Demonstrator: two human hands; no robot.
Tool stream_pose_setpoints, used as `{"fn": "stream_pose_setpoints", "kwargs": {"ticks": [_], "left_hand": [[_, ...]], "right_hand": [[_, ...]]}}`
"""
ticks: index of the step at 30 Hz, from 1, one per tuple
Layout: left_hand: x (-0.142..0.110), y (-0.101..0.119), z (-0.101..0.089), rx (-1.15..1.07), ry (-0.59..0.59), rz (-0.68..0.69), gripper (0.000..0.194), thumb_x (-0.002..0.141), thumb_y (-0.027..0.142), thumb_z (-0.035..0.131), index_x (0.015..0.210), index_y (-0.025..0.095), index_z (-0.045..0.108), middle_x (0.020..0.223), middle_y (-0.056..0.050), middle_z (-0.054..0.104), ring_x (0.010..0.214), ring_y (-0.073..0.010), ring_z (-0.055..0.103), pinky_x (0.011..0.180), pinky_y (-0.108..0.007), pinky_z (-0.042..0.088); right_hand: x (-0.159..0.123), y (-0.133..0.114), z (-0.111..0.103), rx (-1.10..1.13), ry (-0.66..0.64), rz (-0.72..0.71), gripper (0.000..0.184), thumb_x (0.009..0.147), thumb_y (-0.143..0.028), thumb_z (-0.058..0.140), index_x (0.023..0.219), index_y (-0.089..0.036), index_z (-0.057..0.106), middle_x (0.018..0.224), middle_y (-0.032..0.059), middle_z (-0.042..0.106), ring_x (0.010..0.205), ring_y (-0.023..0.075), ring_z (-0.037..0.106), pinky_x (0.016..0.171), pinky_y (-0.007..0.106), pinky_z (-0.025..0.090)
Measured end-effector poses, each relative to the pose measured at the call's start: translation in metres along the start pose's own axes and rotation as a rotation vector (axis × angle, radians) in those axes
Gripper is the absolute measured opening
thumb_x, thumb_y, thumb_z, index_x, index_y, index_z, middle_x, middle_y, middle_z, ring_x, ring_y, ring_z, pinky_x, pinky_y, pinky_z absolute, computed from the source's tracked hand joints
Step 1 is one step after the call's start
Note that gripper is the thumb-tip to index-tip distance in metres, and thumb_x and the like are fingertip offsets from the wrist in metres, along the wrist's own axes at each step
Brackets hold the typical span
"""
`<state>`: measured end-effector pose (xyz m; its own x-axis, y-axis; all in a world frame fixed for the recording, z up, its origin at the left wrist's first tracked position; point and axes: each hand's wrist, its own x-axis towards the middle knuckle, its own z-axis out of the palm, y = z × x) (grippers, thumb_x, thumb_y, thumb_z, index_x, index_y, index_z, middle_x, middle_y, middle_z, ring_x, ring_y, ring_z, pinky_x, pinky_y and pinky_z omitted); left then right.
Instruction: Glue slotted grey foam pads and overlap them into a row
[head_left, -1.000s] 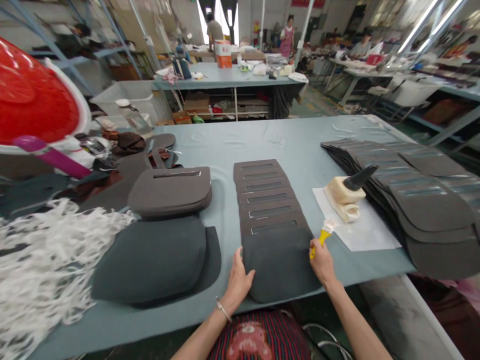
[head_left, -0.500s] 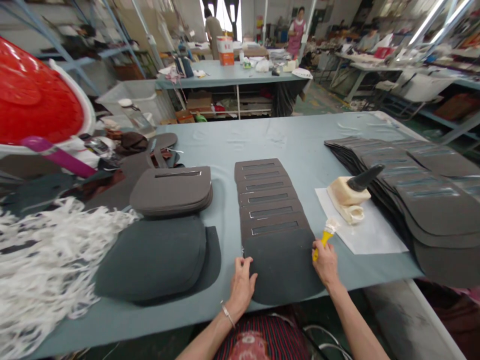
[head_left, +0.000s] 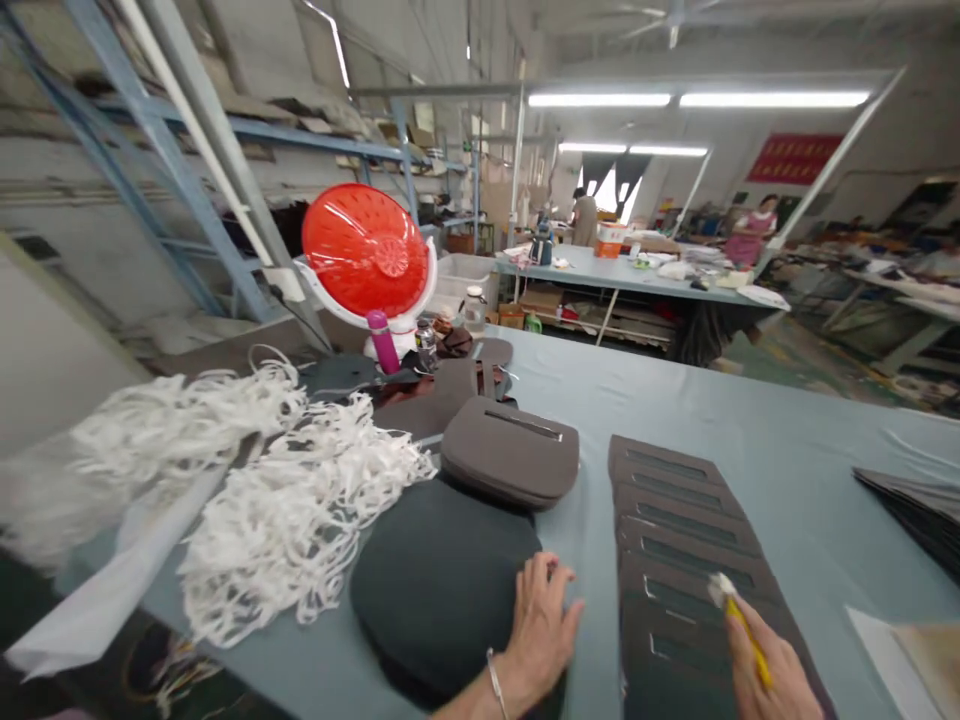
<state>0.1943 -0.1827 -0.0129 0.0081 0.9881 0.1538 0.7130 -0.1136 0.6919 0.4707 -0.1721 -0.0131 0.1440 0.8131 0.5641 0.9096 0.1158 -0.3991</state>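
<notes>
My left hand, with a bracelet at its wrist, lies at the right edge of a stack of dark rounded panels. Its fingers are spread and the thumb stands apart; nothing shows in its grasp. In my right hand is a small paintbrush with a yellow handle and whitish bristles, closed in the fingers. The brush is above a row of overlapping brown slotted panels, whose near end is cut off by the frame. Behind the dark stack sits a pile of brown panels with a slot on top.
White strips lie heaped at left. Behind them are a red round heater, a magenta bottle and a glass jar. A white sheet and dark panels are partly visible at right. Two people stand farther back.
The view has swung left and up. My left hand has moved from the overlapping row to the dark stack at left. My right hand still holds the brush, now over the row.
</notes>
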Motion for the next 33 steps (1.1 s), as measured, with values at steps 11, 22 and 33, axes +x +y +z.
{"fn": "stream_pose_setpoints", "kwargs": {"ticks": [11,22,33], "left_hand": [[0.122,-0.149,-0.112,0.319,0.194,0.146,0.042,0.082,0.025,0.052,0.124,0.019,0.045,0.134,-0.012,0.045,0.129,-0.0251,0.036,0.108,-0.048,0.031],[0.129,-0.167,-0.106,0.349,0.198,0.103,0.043,0.083,0.028,0.051,0.125,0.023,0.048,0.134,-0.008,0.045,0.127,-0.0252,0.038,0.106,-0.047,0.039],[0.144,-0.157,-0.109,0.395,0.189,0.099,0.04,0.083,0.019,0.05,0.123,0.027,0.051,0.119,-0.007,0.05,0.113,-0.0251,0.044,0.098,-0.047,0.043]], "right_hand": [[0.121,-0.32,0.178,0.872,-0.286,0.417,0.04,0.068,-0.05,0.065,0.089,-0.016,0.064,0.053,-0.0025,0.057,0.046,0.0118,0.05,0.044,0.022,0.039],[0.207,-0.359,0.308,0.647,-0.347,0.288,0.03,0.071,-0.04,0.054,0.084,-0.016,0.065,0.048,-0.0015,0.058,0.047,0.016,0.056,0.052,0.025,0.041],[0.223,-0.247,0.263,0.323,-0.103,0.534,0.037,0.071,-0.046,0.052,0.083,-0.014,0.067,0.047,0.0029,0.062,0.053,0.0207,0.062,0.06,0.028,0.043]]}}
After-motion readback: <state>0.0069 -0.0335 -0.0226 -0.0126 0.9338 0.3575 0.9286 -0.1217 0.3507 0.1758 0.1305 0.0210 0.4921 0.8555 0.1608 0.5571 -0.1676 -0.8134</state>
